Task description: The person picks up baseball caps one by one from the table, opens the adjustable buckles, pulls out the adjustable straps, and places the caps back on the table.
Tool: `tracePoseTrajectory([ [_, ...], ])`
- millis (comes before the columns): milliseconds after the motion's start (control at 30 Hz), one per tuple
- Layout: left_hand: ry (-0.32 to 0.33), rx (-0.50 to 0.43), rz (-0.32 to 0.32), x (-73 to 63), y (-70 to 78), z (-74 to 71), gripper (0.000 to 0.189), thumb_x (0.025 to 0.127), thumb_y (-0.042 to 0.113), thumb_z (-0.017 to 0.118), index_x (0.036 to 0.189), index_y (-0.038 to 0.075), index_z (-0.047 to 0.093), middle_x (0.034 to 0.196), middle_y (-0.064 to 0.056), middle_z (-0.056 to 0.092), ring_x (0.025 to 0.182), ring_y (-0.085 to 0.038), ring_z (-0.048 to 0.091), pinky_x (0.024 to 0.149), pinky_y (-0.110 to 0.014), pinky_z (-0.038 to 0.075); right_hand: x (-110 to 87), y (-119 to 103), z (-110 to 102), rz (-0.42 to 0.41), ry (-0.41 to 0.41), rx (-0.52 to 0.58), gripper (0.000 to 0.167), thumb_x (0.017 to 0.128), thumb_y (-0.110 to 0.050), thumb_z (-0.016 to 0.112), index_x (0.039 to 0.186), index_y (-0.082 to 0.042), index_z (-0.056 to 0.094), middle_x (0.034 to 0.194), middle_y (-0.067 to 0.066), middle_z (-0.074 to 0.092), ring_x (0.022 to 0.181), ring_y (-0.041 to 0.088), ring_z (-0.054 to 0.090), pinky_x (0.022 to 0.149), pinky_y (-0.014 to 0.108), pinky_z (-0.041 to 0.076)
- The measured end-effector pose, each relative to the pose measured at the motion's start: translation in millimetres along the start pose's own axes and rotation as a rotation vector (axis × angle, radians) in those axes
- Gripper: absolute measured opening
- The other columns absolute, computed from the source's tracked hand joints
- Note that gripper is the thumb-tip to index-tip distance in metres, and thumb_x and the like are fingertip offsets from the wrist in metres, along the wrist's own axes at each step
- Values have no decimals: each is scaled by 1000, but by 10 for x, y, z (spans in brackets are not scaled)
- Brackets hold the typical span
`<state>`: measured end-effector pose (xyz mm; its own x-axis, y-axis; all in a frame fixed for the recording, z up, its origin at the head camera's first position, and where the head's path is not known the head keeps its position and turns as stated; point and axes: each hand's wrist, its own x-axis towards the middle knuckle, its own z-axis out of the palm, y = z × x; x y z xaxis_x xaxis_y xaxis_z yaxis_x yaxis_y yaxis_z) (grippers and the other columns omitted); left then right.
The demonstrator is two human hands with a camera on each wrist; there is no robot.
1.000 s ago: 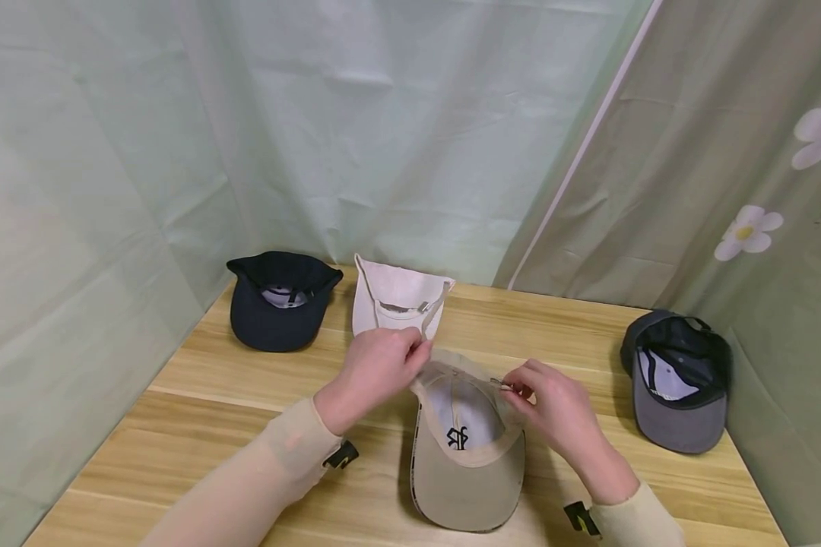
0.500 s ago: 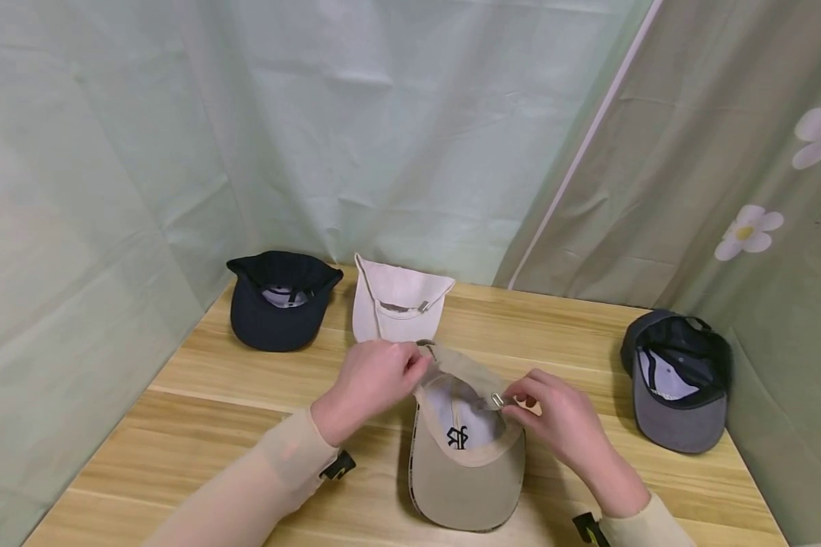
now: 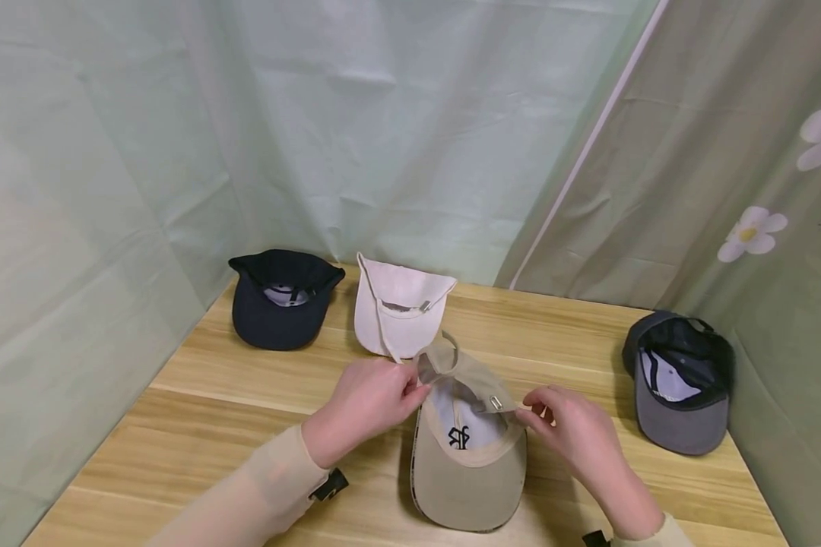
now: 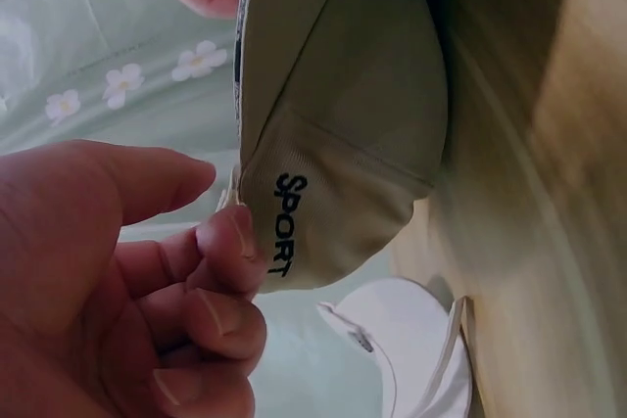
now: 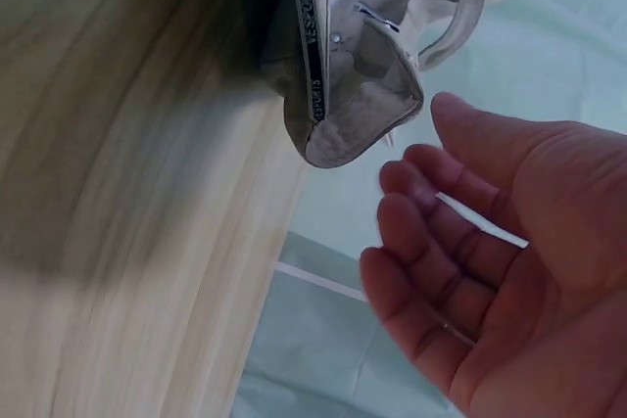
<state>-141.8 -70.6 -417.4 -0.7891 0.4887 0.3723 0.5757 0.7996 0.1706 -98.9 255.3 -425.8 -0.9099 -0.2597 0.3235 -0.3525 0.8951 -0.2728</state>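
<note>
So half a second ago the right hand (image 3: 575,429) had its fingertips right at the metal buckle (image 3: 496,403); now it's let go, fingers loosely bent and holding nothing, just off the edge of the tan cap (image 3: 470,490). The left hand (image 3: 366,403) has dropped a little, so more of the white cap (image 3: 405,300) behind shows, and the tan cap's strap (image 5: 458,38) now sticks up in a loop. Left fingertips are at the rim, but I can't tell if they're pinching or only touching it.

The tan cap sits upside down on the worktop (image 3: 260,403), between the two hands, brim towards the person.

Writing: SPORT lettering (image 4: 287,225) on the side, plus black tape (image 5: 306,26) along an edge that reads like "YESPORTS" and "ESPORTS". There's also a black monogram (image 3: 459,437) inside, can't make out the letters.
</note>
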Motion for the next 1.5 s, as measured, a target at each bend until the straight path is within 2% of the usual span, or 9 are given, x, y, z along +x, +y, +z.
tracePoseTrajectory([
  [133, -1, 4, 28, -68, 14, 1, 47, 99, 35, 81, 66, 26, 49, 55, 15, 38, 50, -7, 42, 45, -32, 31, -54, -23, -27, 85, -78, -24, 18, 94, -32, 91, 86, -28, 75, 74, -17, 59, 65, 4, 53, 56, 33, 44],
  [400, -67, -24, 14, -184, 62, -36, 48, 99, 43, 79, 63, 28, 50, 53, 16, 39, 47, -6, 40, 43, -33, 30, -166, -116, -85, 215, -287, -35, 24, 99, -42, 84, 83, -27, 73, 71, -15, 60, 63, 7, 51, 60, 38, 44],
  [633, -132, -38, 38, -245, 99, -53, 54, 100, 40, 78, 59, 27, 46, 51, 15, 34, 47, -7, 38, 44, -33, 31, -227, -157, -36, 239, -385, -65, 31, 98, -44, 83, 76, -27, 70, 66, -12, 54, 62, 11, 47, 60, 38, 43],
  [933, -109, -48, 58, -270, 126, -5, 57, 99, 33, 80, 56, 25, 43, 50, 13, 33, 45, -12, 41, 44, -36, 33, -299, -245, 41, 226, -471, -55, 40, 95, -49, 84, 70, -28, 61, 64, -13, 51, 62, 9, 46, 62, 38, 43],
  [1033, -114, -51, 56, -267, 125, 7, 57, 99, 33, 80, 56, 25, 44, 50, 13, 34, 45, -13, 44, 44, -36, 34, -315, -257, 62, 226, -481, -50, 40, 95, -49, 84, 70, -28, 61, 64, -13, 51, 61, 9, 45, 62, 38, 42],
  [1233, -118, -47, 52, -243, 128, 30, 53, 99, 31, 79, 59, 24, 46, 52, 11, 37, 46, -13, 45, 44, -36, 35, -324, -225, 65, 244, -441, -25, 38, 95, -46, 86, 71, -29, 61, 65, -14, 52, 62, 9, 46, 63, 38, 42],
  [1500, -112, -29, 60, -178, 161, 87, 47, 99, 28, 79, 63, 22, 50, 53, 8, 42, 46, -16, 47, 43, -38, 37, -313, -126, 22, 325, -419, 81, 35, 95, -42, 86, 74, -26, 63, 66, -12, 54, 63, 10, 48, 64, 36, 42],
])
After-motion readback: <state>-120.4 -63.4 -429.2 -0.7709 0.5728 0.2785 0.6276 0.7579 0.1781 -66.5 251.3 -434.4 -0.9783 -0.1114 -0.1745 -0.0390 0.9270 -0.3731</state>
